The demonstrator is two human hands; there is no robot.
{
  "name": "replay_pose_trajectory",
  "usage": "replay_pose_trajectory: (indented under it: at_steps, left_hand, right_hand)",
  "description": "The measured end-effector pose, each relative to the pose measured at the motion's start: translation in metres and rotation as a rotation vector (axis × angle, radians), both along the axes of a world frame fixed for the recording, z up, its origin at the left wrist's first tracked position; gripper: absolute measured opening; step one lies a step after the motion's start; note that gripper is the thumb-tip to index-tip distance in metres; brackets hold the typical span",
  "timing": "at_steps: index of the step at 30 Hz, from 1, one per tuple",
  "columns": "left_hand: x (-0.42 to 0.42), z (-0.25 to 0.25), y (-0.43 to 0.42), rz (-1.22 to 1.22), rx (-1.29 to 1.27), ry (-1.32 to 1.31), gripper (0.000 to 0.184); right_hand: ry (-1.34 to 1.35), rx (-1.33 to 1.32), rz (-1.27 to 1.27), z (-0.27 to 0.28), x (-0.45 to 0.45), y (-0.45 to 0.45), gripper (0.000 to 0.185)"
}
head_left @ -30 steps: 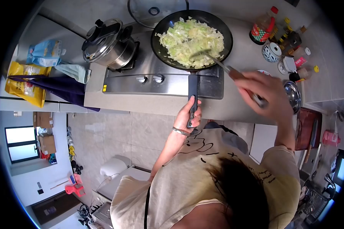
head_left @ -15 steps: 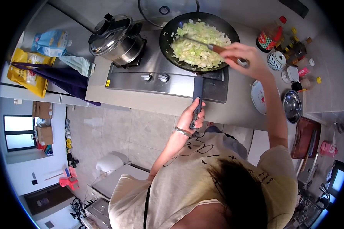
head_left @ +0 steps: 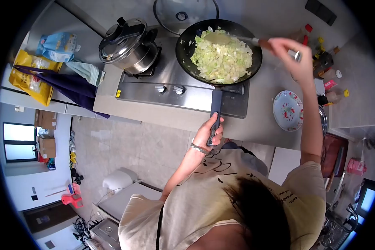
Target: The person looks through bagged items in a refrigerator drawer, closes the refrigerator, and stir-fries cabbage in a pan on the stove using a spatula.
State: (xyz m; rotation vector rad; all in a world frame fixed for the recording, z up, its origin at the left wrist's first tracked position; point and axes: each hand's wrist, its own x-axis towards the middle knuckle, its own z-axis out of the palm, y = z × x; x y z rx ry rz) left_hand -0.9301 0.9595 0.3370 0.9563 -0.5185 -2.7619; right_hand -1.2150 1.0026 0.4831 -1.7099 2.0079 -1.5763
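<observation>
My left hand (head_left: 207, 132) is wrapped round the dark handle of a black wok (head_left: 185, 56) that rests on the right side of the stove. Chopped pale-green cabbage (head_left: 226, 62) is heaped in the wok. My right hand (head_left: 300, 64), raised at the wok's right, is closed on the wooden handle of a spatula (head_left: 251, 40). The spatula's blade, a little blurred, lies over the far edge of the cabbage; whether it touches is hard to tell.
A pressure cooker (head_left: 129, 48) stands on the left burner. Behind the wok leans a glass lid (head_left: 185, 9). To the right are a floral plate (head_left: 288, 111), several bottles (head_left: 331, 77) and a reddish cutting board (head_left: 333, 152). Bags (head_left: 56, 48) hang or lie at the left.
My right hand has swung right and slightly up, taking the spatula to the cabbage's far edge. More of the plate shows. My left hand keeps its grip on the wok handle.
</observation>
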Motion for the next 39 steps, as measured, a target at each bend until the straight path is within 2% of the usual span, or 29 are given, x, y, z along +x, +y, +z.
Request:
replay_pose_trajectory:
  at_steps: [2, 3, 8, 11, 15, 18, 21, 22, 26, 33, 37, 39]
  left_hand:
    - [0.0, -0.001, 0.0, -0.005, -0.002, 0.003, 0.031]
    - [0.0, -0.001, 0.0, -0.007, -0.002, 0.006, 0.031]
    - [0.001, -0.001, -0.001, -0.006, 0.0, 0.031, 0.032]
    - [0.001, -0.002, -0.002, -0.002, 0.011, 0.035, 0.032]
    - [0.001, 0.0, -0.002, -0.011, 0.009, 0.024, 0.032]
    - [0.002, -0.001, -0.002, -0.006, 0.014, 0.035, 0.032]
    - [0.001, -0.003, -0.002, -0.003, 0.031, 0.049, 0.032]
    - [0.001, -0.003, -0.002, 0.001, 0.042, 0.051, 0.032]
    - [0.001, -0.002, -0.002, 0.003, 0.045, 0.037, 0.032]
    - [0.001, 0.001, -0.001, 0.007, 0.03, 0.02, 0.031]
    - [0.0, 0.002, 0.0, 0.001, 0.029, 0.007, 0.03]
    - [0.0, 0.002, 0.0, -0.002, 0.035, 0.0, 0.029]
  right_hand:
    - [-0.256, -0.007, -0.08, 0.012, -0.031, -0.017, 0.029]
    - [-0.232, 0.042, -0.17, 0.021, -0.045, -0.025, 0.036]
    - [-0.31, -0.069, -0.201, 0.006, -0.103, -0.071, 0.039]
    - [-0.401, -0.058, -0.148, -0.018, -0.11, -0.092, 0.039]
    - [-0.496, 0.054, 0.115, -0.036, -0.095, -0.107, 0.034]
    - [-0.325, 0.161, 0.332, -0.018, -0.065, -0.087, 0.025]
    - [0.043, 0.3, 0.435, 0.008, -0.059, -0.055, 0.021]
    - [0.012, 0.342, 0.426, 0.019, -0.058, -0.046, 0.014]
    - [-0.169, 0.251, 0.296, 0.018, -0.091, -0.05, 0.032]
    - [-0.482, 0.047, 0.241, -0.047, -0.125, -0.094, 0.032]
    - [-0.648, 0.136, 0.3, -0.068, -0.128, -0.102, 0.034]
    - [-0.627, 0.202, 0.309, -0.067, -0.125, -0.098, 0.033]
